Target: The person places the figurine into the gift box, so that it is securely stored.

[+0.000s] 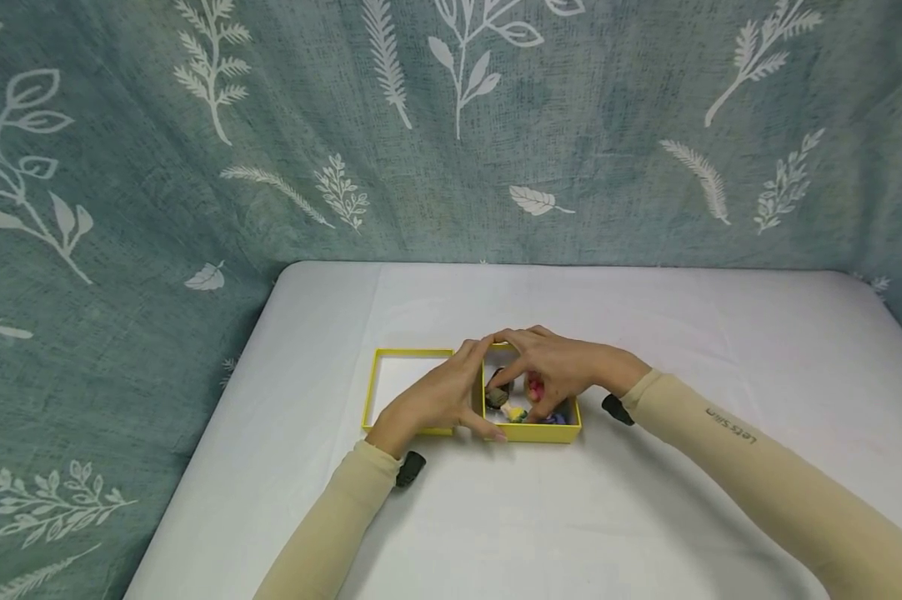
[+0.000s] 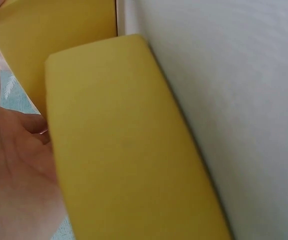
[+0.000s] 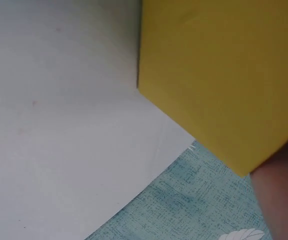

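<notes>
A yellow box with a white inside stands on the table, holding several small items. My left hand grips its left end, thumb at the front wall and fingers toward the back corner. In the left wrist view the palm lies beside the yellow walls. My right hand reaches down into the box from above. Its index finger touches a dark brown item, and its thumb is near a yellow piece. A pink-red item shows under the hand; whether the fingers hold it is hidden.
A shallow yellow-rimmed tray or lid with a white inside lies left of the box, partly behind my left hand. Something blue-purple sits in the box's front right. A white cloth covers the table; a green leaf-patterned curtain hangs behind.
</notes>
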`<state>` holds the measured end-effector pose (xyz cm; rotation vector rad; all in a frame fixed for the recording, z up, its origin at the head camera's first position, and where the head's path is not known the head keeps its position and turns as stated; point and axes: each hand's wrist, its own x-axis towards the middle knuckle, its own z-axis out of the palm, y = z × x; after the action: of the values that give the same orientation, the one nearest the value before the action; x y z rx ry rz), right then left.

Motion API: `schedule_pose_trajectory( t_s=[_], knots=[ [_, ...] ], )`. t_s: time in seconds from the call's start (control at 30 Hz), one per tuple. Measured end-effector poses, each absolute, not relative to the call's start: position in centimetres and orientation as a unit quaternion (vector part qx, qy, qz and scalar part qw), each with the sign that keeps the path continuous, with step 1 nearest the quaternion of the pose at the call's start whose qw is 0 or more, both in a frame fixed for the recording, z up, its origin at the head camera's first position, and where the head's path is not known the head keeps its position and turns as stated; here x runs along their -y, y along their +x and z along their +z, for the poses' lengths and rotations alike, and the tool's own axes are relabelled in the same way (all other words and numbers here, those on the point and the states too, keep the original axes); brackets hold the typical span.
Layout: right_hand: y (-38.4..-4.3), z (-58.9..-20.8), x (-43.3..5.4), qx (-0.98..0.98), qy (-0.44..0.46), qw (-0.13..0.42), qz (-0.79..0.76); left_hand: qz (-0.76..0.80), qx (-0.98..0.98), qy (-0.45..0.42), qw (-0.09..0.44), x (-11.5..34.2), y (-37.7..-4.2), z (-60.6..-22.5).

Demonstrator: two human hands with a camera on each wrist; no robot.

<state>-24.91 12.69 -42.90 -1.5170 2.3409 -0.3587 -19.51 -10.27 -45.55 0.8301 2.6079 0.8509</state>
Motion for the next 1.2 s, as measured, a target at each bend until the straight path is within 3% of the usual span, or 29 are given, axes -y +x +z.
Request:
schedule_pose_trajectory(
  t_s=[0.2,0.77,1.2],
  knots=[
    [-24.7,-43.2,-12.4,-0.820,-0.538,0.138,-0.141,0.286,-0.905,0.285,0.132,10.3,-19.6,-45.6],
    [-24.5,-42.9,-12.5,-0.821,-0.536,0.160,-0.110,0.284,-0.907,0.277,0.143,10.2,-19.5,-45.5],
    [-23.9,-43.0,-12.7,-0.825,-0.538,0.128,-0.118,0.275,-0.909,0.279,0.142,10.2,-19.3,-45.4]
  ],
)
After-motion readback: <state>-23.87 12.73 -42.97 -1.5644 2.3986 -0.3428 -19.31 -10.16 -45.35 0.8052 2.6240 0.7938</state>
